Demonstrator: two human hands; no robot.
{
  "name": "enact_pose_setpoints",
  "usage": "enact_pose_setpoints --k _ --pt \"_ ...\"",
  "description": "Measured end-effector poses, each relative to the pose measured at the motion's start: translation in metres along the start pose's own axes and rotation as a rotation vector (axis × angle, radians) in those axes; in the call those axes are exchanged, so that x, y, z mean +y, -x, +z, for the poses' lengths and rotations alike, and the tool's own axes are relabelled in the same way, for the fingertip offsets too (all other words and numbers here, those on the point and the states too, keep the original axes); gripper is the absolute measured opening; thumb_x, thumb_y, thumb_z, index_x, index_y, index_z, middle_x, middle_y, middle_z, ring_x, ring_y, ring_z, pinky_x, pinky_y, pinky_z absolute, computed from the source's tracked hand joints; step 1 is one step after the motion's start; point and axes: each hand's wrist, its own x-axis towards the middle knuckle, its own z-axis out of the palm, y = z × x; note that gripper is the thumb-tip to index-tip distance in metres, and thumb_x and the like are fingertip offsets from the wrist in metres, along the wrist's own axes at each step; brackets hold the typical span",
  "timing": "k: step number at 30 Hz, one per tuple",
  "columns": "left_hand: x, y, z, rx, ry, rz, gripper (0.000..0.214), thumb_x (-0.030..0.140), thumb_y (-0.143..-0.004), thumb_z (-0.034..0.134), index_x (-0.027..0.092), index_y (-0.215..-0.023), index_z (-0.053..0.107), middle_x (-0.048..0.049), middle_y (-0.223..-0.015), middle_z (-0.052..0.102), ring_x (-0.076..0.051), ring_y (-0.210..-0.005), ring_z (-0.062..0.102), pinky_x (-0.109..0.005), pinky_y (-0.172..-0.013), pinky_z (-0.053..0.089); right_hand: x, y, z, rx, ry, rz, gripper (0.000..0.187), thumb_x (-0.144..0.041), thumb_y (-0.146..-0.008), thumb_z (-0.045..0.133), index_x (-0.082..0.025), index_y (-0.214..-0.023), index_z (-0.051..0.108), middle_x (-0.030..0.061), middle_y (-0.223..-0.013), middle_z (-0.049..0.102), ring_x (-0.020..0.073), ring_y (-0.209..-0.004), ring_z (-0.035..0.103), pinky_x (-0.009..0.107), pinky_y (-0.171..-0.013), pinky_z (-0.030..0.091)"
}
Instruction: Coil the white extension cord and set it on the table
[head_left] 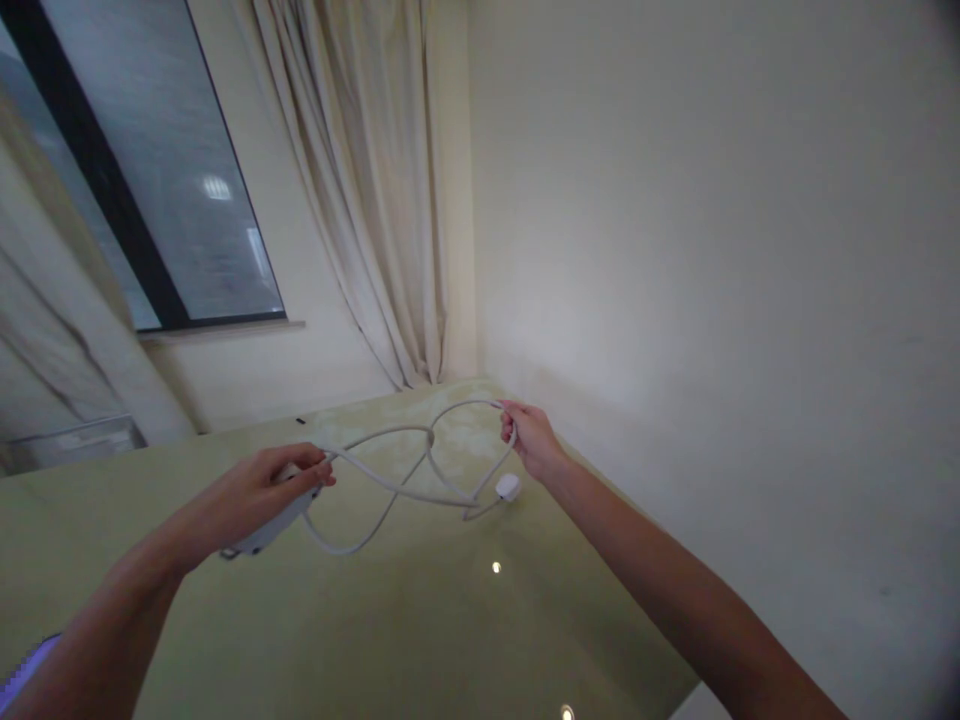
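A white power strip [271, 525] sits in the grip of my left hand [274, 485], which covers most of its top. Its white cable [390, 487] spreads in loose, crossing loops between my two hands. My right hand [527, 435] is closed on one of these loops, pinching it at the right side. Below that hand, the white plug [508, 487] hangs at the cable's end, apart from the fingers. The loops appear to be held up over the greenish surface.
The glossy greenish surface [360, 630] reflects small lights. A wall [712, 250] rises on the right, and a cream curtain [375, 200] hangs at the back corner. A dark-framed window [172, 160] is at left. A small dark object [301, 421] lies near the far edge.
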Motion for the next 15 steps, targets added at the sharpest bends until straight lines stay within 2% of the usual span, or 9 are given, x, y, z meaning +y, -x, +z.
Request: enact_pose_setpoints --k 2,3,6,9,12,15 --pt "-0.01 -0.001 -0.006 -0.168 -0.038 -0.025 0.047 0.054 -0.056 0.088 0.024 -0.092 0.082 -0.0085 -0.083 0.078 -0.027 -0.069 0.069 -0.028 -0.056 0.052 -0.012 -0.008 -0.009 0.032 -0.126 0.077 0.009 -0.021 -0.078 0.073 -0.014 -0.084 0.07 -0.0064 -0.055 0.054 0.0057 -0.046 0.043 0.018 -0.046 0.037" --pt "-0.015 -0.002 -0.008 -0.205 -0.056 -0.032 0.047 0.055 -0.06 0.086 0.024 -0.096 0.081 -0.0078 -0.083 0.078 -0.025 -0.067 0.068 -0.027 -0.054 0.051 -0.018 -0.011 -0.014 0.039 -0.188 0.101 0.01 -0.017 -0.078 0.072 -0.015 -0.087 0.07 -0.006 -0.057 0.056 0.0055 -0.046 0.044 0.017 -0.046 0.04" --pt "-0.031 -0.007 -0.011 -0.106 -0.057 -0.049 0.033 0.048 -0.067 0.082 0.021 -0.084 0.079 -0.0033 -0.071 0.072 -0.017 -0.06 0.06 -0.02 -0.05 0.043 -0.033 -0.016 -0.025 0.019 -0.328 0.117 0.017 -0.008 -0.076 0.068 -0.014 -0.092 0.07 -0.0058 -0.06 0.058 0.004 -0.046 0.043 0.015 -0.048 0.042" --pt "-0.049 -0.013 -0.011 -0.018 -0.069 -0.106 0.033 0.052 -0.062 0.082 0.021 -0.07 0.074 -0.0017 -0.059 0.064 -0.015 -0.052 0.052 -0.019 -0.043 0.035 -0.041 -0.017 -0.033 -0.055 -0.372 0.038 0.021 -0.007 -0.075 0.068 -0.014 -0.094 0.071 -0.0075 -0.062 0.056 0.0017 -0.044 0.034 0.013 -0.046 0.037" --pt "-0.067 -0.018 -0.007 -0.057 -0.181 -0.099 0.046 0.067 -0.062 0.075 0.022 -0.071 0.071 -0.002 -0.057 0.063 -0.017 -0.049 0.052 -0.023 -0.04 0.035 -0.04 -0.021 -0.038 -0.088 -0.301 -0.091 0.02 -0.016 -0.076 0.073 -0.015 -0.096 0.072 -0.0067 -0.065 0.055 0.0017 -0.044 0.03 0.015 -0.043 0.032" --pt "-0.081 -0.02 -0.003 -0.078 -0.361 -0.058 0.049 0.07 -0.072 0.059 0.022 -0.074 0.068 -0.003 -0.064 0.067 -0.02 -0.055 0.058 -0.026 -0.048 0.043 -0.031 -0.025 -0.043 -0.06 -0.16 -0.151 0.025 -0.026 -0.075 0.078 -0.017 -0.097 0.074 -0.0048 -0.068 0.058 0.0035 -0.046 0.035 0.019 -0.044 0.032"
